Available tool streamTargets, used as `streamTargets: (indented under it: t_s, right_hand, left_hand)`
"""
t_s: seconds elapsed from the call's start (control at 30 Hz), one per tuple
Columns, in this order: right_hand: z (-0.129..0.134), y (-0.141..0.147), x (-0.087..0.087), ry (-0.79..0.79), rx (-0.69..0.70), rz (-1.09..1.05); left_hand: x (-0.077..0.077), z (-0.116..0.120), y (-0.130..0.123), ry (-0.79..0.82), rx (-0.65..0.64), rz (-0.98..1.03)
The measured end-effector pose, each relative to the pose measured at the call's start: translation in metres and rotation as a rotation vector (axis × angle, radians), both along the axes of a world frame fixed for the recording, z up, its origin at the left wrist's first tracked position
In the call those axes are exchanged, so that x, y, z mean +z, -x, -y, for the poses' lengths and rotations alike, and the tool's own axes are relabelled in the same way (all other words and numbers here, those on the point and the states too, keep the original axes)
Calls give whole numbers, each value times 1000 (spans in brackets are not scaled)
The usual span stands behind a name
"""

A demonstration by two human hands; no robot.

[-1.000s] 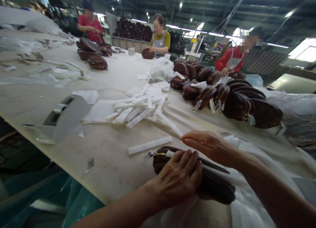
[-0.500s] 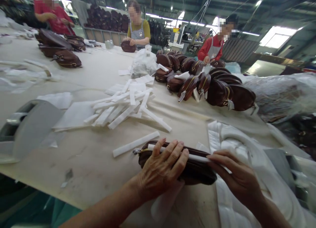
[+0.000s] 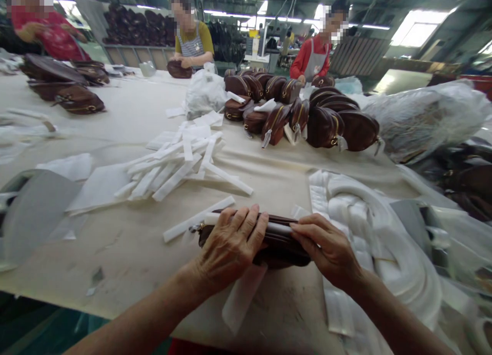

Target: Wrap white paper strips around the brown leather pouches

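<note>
A dark brown zippered leather bag (image 3: 288,253) lies on its side in front of me, with a zipper pull at its left end. Along its top edge runs a narrow white foam strip (image 3: 279,228). My left hand (image 3: 230,239) is closed over the bag's top, its fingers pressing the strip against the zipper side. At the right end my right hand (image 3: 326,244) pinches the strip between thumb and fingers, against the bag. A loose white strip (image 3: 200,220) lies just behind the bag, and a thin white sheet (image 3: 244,296) pokes out beneath it.
A heap of white strips (image 3: 180,162) lies ahead on the table, with more brown bags (image 3: 323,126) behind it. Rolled white foam (image 3: 407,262) is at right, a grey dispenser-like object (image 3: 42,216) at left. Several co-workers stand across the table; one (image 3: 192,44) handles a bag.
My right hand has shifted left along the strip and grips closer to my left hand, which still presses on the bag. The whole view has shifted slightly.
</note>
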State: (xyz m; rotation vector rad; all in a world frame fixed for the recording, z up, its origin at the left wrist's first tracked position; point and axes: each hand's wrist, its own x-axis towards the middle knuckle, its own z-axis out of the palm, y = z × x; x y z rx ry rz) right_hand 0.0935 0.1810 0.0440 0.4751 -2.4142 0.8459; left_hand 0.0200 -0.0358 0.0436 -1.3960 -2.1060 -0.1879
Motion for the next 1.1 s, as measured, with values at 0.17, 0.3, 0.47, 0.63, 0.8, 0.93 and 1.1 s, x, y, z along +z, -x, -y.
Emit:
streamTargets:
  t_s: [0.17,0.3,0.47,0.63,0.8,0.93,1.1]
  right_hand:
    - [3,-7,-16,-127,-82,-43]
    - [8,-2,-32,-159,-89,-97]
    - [13,0,-37,-94,-123,-178]
    - [-4,-9,-37,92,-172,-5]
    - [-52,-5,-64,-70,-765,421]
    - [-79,3,-88,-134,-860,516]
    - [-85,14,-98,-148,-912,518]
  left_hand:
    - [1,-3,9,-14,-56,-8]
    - [-4,0,16,-7,-104,-57]
    - [-8,2,22,-20,-129,-32]
    - [-2,0,22,6,-114,-22]
    - [-1,1,16,-14,-106,6]
    - [-4,2,13,1,-78,7]
    - [-6,4,13,14,-75,4]
